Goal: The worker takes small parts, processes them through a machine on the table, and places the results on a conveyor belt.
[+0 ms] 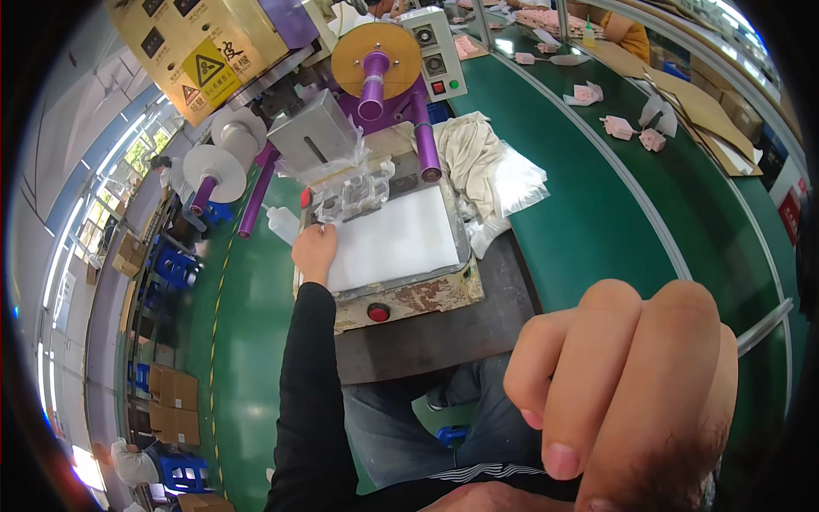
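My left hand point(316, 250) rests closed at the left edge of a press machine's bed, against a white sheet point(397, 239) that covers the bed. Its fingertips meet the near side of clear moulded plastic pieces point(351, 198); what they grip is hidden. Over these pieces hangs a grey metal press head point(314, 135), with clear film around its lower end. Large and close, my right hand point(627, 384) is raised at the lower right, its fingers curled in toward the palm. The inside of that hand cannot be seen.
A red button point(378, 312) sits on the bed's front. Purple rods point(425, 141) and film rolls point(223, 162) surround the head. A crumpled cloth point(473, 158) lies at right, beside a green conveyor point(580, 196) carrying pink packaged items point(618, 128). A white bottle point(282, 224) stands left.
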Available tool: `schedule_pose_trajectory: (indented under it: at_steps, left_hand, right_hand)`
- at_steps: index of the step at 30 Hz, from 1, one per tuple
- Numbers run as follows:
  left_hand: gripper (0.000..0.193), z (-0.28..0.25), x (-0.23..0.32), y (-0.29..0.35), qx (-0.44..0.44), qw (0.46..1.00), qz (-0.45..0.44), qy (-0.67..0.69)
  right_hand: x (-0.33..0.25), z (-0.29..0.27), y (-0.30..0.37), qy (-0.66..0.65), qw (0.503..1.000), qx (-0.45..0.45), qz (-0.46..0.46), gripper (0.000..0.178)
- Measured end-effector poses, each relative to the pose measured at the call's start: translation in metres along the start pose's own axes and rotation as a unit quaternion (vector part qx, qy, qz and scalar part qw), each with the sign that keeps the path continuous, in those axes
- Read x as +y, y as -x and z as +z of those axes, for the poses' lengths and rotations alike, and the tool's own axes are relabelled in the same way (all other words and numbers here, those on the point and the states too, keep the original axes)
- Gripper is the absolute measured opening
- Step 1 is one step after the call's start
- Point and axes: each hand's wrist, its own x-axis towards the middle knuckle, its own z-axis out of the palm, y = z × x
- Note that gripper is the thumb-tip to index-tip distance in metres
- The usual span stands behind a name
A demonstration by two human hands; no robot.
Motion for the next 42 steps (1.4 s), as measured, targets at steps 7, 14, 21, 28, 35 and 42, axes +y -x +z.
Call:
schedule_pose_trajectory:
  at_steps: [7, 14, 21, 28, 35, 42]
  left_hand:
    - [0.04, 0.003, 0.006, -0.001, -0.004, 1.0, -0.004, -0.003]
    - [0.04, -0.001, 0.001, 0.0, -0.019, 1.0, -0.011, -0.013]
    - [0.04, 0.001, 0.002, -0.002, -0.016, 1.0, -0.005, -0.009]
    - [0.041, 0.002, 0.001, -0.001, -0.01, 1.0, -0.007, -0.003]
    - [0.04, -0.001, 0.001, 0.002, -0.001, 1.0, 0.001, 0.003]
    - [0.04, -0.001, -0.004, 0.0, 0.002, 1.0, -0.003, -0.009]
  right_hand:
    - [-0.001, -0.002, 0.008, -0.006, 1.0, 0.006, -0.016, 0.017]
    - [0.005, -0.003, 0.01, -0.021, 0.999, 0.0, -0.039, 0.017]
    - [0.005, -0.001, 0.009, -0.029, 0.998, 0.0, -0.052, 0.018]
    - [0.005, 0.0, 0.009, -0.034, 0.997, -0.001, -0.065, 0.018]
    - [0.005, 0.002, 0.009, -0.038, 0.996, 0.001, -0.078, 0.018]
    - [0.007, 0.003, 0.006, -0.035, 0.995, 0.002, -0.096, 0.019]
